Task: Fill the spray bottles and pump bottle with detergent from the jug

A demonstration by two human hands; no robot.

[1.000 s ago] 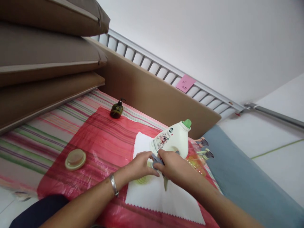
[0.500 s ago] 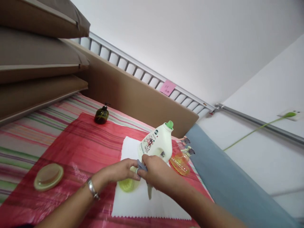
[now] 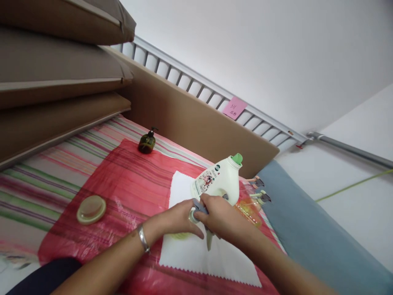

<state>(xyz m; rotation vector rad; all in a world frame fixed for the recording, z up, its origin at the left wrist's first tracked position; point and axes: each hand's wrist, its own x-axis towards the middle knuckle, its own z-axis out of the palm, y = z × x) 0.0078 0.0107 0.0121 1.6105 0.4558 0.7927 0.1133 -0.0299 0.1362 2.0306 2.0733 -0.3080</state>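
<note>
My right hand (image 3: 219, 213) is closed around a grey spray head (image 3: 200, 207), and a pale trigger-like piece (image 3: 209, 241) points down below its fingers. From the other side, my left hand (image 3: 181, 217) curls its thumb and fingers about the neck of a bottle (image 3: 179, 236) with yellow-green contents. That bottle is mostly hidden behind the left hand. A white cloth (image 3: 208, 262) with zigzag edges lies under both hands. Just beyond them stands a cream jug (image 3: 219, 176) with a green cap, tilted in the picture.
To the right of the jug is a clear bottle of orange liquid (image 3: 251, 213). A dark pump bottle (image 3: 147, 142) stands farther back. A round pale lid-like disc (image 3: 91, 209) lies left on the red sheet (image 3: 123, 180). Stacked cushions (image 3: 61, 73) rise at far left, by a brown board (image 3: 190, 114).
The camera has turned, so the whole scene sits farther right in the picture. My left hand's fingers have shifted around the neck. My right hand keeps its grip on the spray head.
</note>
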